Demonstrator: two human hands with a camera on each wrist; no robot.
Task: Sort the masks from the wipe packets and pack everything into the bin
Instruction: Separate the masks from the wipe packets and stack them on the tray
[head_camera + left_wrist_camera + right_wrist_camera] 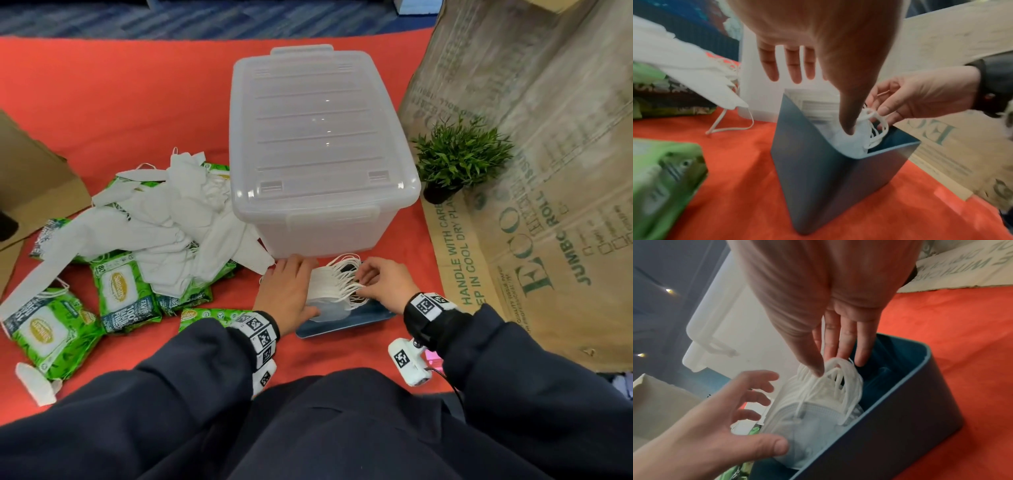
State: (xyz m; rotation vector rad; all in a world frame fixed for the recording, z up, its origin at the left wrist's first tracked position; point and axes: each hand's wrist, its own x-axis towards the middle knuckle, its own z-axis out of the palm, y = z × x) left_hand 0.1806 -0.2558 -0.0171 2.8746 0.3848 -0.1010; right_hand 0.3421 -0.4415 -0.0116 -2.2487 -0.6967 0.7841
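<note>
While the left hand [286,291] lies flat against the soft, light stack of white folded masks [329,286] in the dark blue rectangular plastic tray [346,323], near the clear lidded bin [322,144], the right hand [385,282] pinches their floppy ear loops [831,379] — better gripped by the stack's sides

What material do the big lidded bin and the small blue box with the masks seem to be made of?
The big bin: likely translucent, glossy plastic, as light glints on its ribbed lid. The small blue box: probably matte plastic, with smooth walls and rounded corners. The masks inside look like soft non-woven fabric with elastic loops.
</note>
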